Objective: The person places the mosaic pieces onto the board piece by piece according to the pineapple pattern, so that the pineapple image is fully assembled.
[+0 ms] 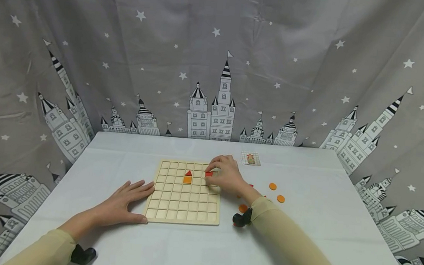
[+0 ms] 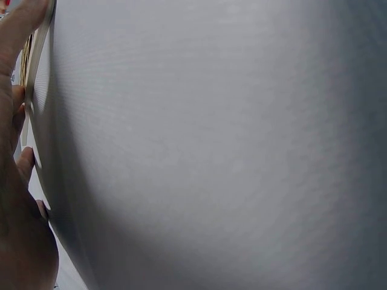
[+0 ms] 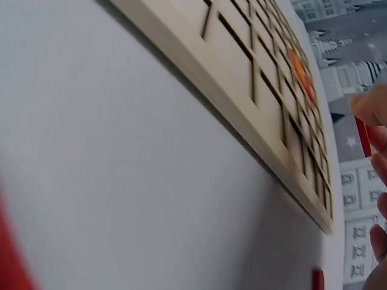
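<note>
A wooden grid board (image 1: pixel 183 206) lies on the table, with an orange square (image 1: pixel 187 180) in one cell and a red triangle (image 1: pixel 188 173) in the cell just beyond it. My left hand (image 1: pixel 124 205) rests flat at the board's left edge, fingers spread and fingertips touching the rim. Over the board's upper right part, my right hand (image 1: pixel 227 176) pinches a small red piece (image 1: pixel 208 174) between thumb and fingers. The right wrist view catches that red piece (image 3: pixel 363 136) edge-on, held above the board (image 3: pixel 199 72); its full outline is hidden.
A picture card (image 1: pixel 251 158) with a grid lies beyond the right hand. Orange discs (image 1: pixel 273 186) and some red pieces are scattered right of the board, partly hidden under the right forearm. A grey curtain with printed castles (image 1: pixel 221 108) hangs behind the white table (image 1: pixel 179 251).
</note>
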`<action>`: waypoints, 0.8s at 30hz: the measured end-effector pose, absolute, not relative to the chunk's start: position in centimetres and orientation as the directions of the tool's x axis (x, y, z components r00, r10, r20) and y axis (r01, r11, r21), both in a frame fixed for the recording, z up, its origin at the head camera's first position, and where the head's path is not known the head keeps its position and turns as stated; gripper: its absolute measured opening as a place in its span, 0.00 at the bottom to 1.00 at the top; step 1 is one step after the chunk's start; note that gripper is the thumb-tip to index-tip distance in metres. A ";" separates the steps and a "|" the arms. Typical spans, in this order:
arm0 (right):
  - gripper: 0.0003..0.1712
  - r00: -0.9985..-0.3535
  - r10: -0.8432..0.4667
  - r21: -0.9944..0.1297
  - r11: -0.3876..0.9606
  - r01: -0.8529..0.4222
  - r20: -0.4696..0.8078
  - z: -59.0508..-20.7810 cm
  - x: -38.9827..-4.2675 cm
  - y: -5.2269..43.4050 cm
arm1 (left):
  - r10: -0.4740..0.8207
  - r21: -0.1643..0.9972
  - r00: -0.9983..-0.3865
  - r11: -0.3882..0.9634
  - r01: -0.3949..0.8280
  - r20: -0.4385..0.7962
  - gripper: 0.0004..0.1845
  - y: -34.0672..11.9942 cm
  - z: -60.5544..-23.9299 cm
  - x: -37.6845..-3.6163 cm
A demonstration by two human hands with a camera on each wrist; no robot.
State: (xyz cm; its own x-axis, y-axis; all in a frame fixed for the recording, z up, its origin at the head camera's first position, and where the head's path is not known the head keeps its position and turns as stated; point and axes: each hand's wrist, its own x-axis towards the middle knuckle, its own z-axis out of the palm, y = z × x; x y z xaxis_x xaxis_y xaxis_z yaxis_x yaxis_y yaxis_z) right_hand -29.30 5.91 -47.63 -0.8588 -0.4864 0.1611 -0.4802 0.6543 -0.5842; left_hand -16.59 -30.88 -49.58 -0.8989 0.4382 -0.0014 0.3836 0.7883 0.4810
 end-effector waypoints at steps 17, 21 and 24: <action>0.10 -0.847 -0.507 -0.452 0.725 -0.520 0.161 -49.1 -28.1 2.1 | 0.448 0.493 -0.894 0.776 0.393 0.008 0.55 -31.0 -49.8 -16.6; 0.11 -0.854 -0.496 -0.477 0.719 -0.505 0.157 -49.1 -28.0 2.1 | 0.448 0.489 -0.894 0.778 0.394 0.006 0.55 -31.0 -49.7 -16.6; 0.11 -0.859 -0.489 -0.489 0.718 -0.495 0.152 -49.1 -28.0 2.0 | 0.445 0.490 -0.896 0.780 0.389 0.003 0.55 -31.0 -49.7 -16.6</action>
State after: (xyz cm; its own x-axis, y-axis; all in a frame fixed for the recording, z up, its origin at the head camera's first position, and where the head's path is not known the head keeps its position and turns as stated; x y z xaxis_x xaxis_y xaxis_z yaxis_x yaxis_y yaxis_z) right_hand -27.97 2.04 -49.12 -0.8590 -0.4890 0.1518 -0.4952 0.7182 -0.4888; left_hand -16.60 -30.96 -49.67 -0.8957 0.4447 0.0030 0.3890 0.7800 0.4902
